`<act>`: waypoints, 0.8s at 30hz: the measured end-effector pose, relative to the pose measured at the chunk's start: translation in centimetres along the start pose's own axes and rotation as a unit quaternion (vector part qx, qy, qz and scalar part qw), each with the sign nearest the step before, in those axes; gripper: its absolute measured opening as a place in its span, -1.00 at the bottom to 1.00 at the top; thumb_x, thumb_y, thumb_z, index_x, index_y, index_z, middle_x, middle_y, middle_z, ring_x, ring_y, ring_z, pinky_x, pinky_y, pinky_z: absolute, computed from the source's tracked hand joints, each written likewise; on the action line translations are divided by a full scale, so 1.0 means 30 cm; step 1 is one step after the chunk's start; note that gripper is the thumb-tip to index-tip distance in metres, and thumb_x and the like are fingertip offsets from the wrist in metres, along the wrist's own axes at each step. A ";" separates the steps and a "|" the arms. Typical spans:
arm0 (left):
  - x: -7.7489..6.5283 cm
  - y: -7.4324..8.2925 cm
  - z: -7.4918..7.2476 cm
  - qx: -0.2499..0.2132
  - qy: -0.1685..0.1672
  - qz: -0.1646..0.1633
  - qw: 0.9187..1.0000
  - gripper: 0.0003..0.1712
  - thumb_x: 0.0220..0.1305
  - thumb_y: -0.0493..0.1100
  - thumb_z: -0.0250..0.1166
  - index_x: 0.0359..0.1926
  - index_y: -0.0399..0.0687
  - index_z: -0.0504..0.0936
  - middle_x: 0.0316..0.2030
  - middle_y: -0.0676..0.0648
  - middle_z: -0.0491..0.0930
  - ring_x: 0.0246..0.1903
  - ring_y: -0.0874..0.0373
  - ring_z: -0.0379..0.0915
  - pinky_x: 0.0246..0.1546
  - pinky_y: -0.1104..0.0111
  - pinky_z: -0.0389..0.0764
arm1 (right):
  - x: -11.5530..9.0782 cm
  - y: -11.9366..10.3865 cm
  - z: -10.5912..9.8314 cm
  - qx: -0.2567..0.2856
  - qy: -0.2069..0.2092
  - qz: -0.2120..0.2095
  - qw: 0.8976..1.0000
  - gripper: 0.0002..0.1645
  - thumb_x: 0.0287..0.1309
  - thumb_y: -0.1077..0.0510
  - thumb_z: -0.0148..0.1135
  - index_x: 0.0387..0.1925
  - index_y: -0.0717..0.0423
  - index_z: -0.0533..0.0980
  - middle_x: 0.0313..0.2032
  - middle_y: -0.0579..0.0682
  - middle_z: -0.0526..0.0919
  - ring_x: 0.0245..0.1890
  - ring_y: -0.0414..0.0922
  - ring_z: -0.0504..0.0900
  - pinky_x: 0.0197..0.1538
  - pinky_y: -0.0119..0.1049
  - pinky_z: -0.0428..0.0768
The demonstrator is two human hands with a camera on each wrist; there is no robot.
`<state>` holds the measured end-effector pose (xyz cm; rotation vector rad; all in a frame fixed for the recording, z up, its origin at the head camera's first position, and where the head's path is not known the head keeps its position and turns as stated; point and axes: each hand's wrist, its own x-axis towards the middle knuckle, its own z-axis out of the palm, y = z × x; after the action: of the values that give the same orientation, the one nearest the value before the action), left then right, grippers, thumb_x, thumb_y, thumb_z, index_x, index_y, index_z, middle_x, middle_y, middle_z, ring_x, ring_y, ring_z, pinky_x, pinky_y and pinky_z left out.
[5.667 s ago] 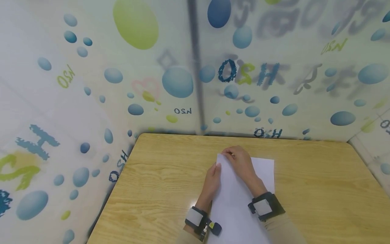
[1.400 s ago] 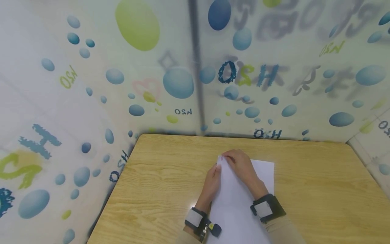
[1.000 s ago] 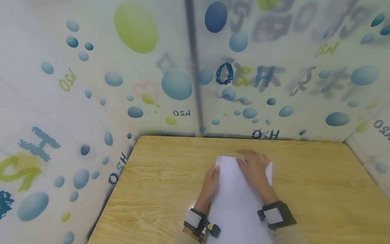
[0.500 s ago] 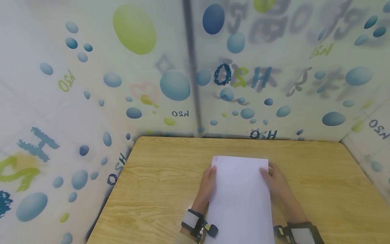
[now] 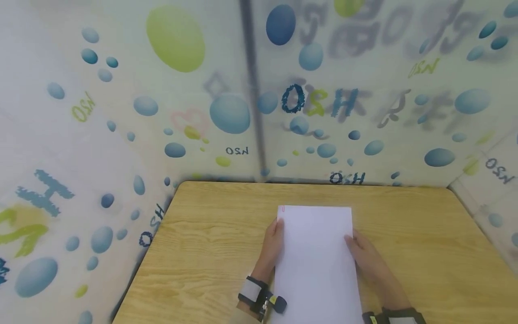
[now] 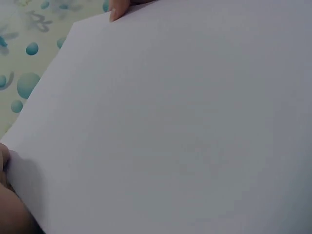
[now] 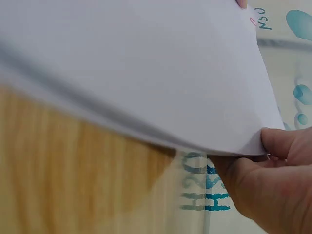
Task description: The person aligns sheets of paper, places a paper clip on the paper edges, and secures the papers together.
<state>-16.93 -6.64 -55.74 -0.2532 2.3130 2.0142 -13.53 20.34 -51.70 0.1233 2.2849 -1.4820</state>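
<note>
White sheets of paper [image 5: 315, 261] are held up over the table, blank on the facing side. A small red paper clip [image 5: 283, 208] sits at their top left corner; the right wrist view also catches this clip [image 7: 253, 21]. My left hand [image 5: 272, 245] grips the left edge below the clip, thumb on the front and other fingers hidden behind. On the opposite edge my right hand [image 5: 368, 258] pinches the paper a little below the top corner. Up close, the right hand [image 7: 278, 170] has its thumb on top and fingers underneath.
A wooden table [image 5: 210, 243] lies under the paper and hands. Its far edge meets a pale wall [image 5: 194, 90] printed with blue and green bubbles and letters. Each wrist wears a black strap; the left strap [image 5: 254, 292] has a small camera.
My right hand has left the top left corner, where the red clip now shows, and taken the right edge. The sheet corner that stuck out on the right no longer shows separately.
</note>
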 end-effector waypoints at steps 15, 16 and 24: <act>-0.048 0.004 -0.085 0.055 -0.054 0.019 0.997 -0.74 0.46 -0.17 0.08 -0.08 -0.20 0.64 -0.41 0.00 0.53 -0.43 0.18 0.44 -0.42 0.36 0.50 | 0.002 0.003 -0.012 -0.032 0.041 0.004 0.999 -0.07 0.45 -0.29 -0.29 0.46 0.35 -0.10 0.43 0.39 -0.07 0.41 0.31 -0.07 0.31 0.22 0.05; -0.048 0.003 -0.085 0.052 -0.051 0.018 0.997 -0.73 0.46 -0.18 0.08 -0.04 -0.22 0.64 -0.38 -0.01 0.55 -0.41 0.18 0.46 -0.40 0.35 0.51 | 0.002 0.004 -0.012 -0.035 0.044 -0.003 0.998 -0.14 0.48 -0.24 -0.26 0.44 0.37 -0.02 0.40 0.40 0.03 0.39 0.31 0.01 0.30 0.22 0.11; -0.028 -0.007 -0.081 0.049 -0.025 0.001 0.998 -0.73 0.45 -0.17 0.10 -0.02 -0.20 0.64 -0.33 -0.05 0.57 -0.36 0.15 0.47 -0.35 0.30 0.52 | -0.003 0.025 -0.026 -0.075 0.058 -0.035 0.995 -0.39 0.49 0.01 -0.09 0.27 0.45 0.25 0.17 0.42 0.41 0.16 0.28 0.43 0.07 0.04 0.50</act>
<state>-15.91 -8.99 -55.48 -0.1940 2.3737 1.8780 -13.45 21.37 -52.04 0.0885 2.5075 -1.3630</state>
